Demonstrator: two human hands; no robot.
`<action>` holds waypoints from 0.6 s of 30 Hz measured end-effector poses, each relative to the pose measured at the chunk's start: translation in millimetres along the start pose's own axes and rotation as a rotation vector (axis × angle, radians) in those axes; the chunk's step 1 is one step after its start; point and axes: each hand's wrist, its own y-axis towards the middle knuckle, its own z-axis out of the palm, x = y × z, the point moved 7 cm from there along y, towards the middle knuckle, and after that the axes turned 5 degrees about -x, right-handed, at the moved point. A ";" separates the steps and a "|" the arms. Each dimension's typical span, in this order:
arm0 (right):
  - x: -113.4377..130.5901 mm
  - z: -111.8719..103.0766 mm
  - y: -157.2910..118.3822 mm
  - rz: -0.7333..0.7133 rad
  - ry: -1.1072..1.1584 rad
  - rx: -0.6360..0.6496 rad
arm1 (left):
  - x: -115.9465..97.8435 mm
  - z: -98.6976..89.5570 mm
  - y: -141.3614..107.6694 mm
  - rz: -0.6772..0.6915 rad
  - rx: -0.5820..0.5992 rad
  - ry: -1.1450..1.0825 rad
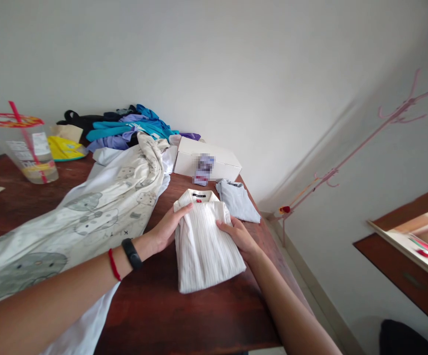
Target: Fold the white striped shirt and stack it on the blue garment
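Observation:
A white striped shirt (208, 246), folded into a compact rectangle with its collar at the far end, is over the dark wooden table (184, 320). My left hand (169, 227) grips its left edge, thumb on top near the collar. On the right edge, my right hand (240, 236) holds it the same way, fingers partly hidden beneath. A folded light grey garment (238, 199) lies just beyond my right hand. Left of the shirt, a long cream printed cloth (99, 212) stretches across the table.
Behind the shirt sits a white box (214, 157) with a blurred-out item against its front. Piled clothes (132, 128), a yellow packet (66, 149) and a plastic cup (32, 153) with a red straw are at the back left. A pink coat stand (369, 133) leans across the right.

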 end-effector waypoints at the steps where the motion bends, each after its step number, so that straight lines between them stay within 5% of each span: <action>1: 1.4 -4.5 1.5 -0.008 -0.003 -0.017 | -0.1 0.3 -0.4 0.010 0.003 -0.002; 11: 34.5 -74.4 20.1 -0.064 0.018 -0.282 | 19.5 -3.4 -2.6 -0.140 -0.030 0.017; 18: 107.5 -123.6 63.0 -0.161 -0.148 -0.365 | 19.1 -2.6 -3.8 -0.122 -0.018 0.169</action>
